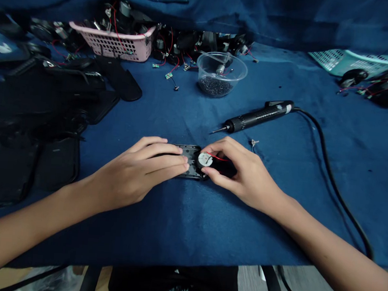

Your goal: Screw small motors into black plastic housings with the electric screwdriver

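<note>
The left hand (137, 170) lies open and flat, pinning a black casing (190, 153) steady, while the right hand (241, 179) grasps a round part (205, 159) with red wire (218, 157) against it.

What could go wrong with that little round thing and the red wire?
The red wire might get pinched or pulled loose, because the right hand holds the round part right against the black frame. The electric screwdriver lies nearby, tip pointing toward the hands, so it could poke someone. The small metal piece on the blue cloth could get lost.
</note>
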Motion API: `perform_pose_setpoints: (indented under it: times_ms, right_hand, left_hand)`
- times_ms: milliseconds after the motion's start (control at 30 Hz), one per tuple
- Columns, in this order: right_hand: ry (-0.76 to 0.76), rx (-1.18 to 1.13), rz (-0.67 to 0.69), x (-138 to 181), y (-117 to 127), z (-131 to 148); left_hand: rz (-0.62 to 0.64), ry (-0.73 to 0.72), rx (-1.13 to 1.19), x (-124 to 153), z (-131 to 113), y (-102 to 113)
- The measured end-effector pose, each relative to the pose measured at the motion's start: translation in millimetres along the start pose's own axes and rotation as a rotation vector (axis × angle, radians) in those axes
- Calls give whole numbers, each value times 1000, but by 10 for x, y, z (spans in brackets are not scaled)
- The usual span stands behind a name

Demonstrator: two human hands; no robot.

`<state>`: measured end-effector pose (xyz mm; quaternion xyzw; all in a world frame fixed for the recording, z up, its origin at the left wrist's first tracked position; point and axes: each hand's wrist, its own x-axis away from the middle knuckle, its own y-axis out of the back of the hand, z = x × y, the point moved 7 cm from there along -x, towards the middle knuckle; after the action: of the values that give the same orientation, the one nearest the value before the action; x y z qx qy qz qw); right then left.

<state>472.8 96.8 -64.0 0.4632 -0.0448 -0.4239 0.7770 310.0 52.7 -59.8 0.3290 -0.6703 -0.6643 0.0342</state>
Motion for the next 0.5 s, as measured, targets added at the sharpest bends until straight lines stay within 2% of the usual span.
perform_pose_setpoints:
  times_ms: [500]
  right_hand:
    - [5,-70,90,-66,-36,17]
  left_hand:
    - [-13,-9,-25,5,0,0]
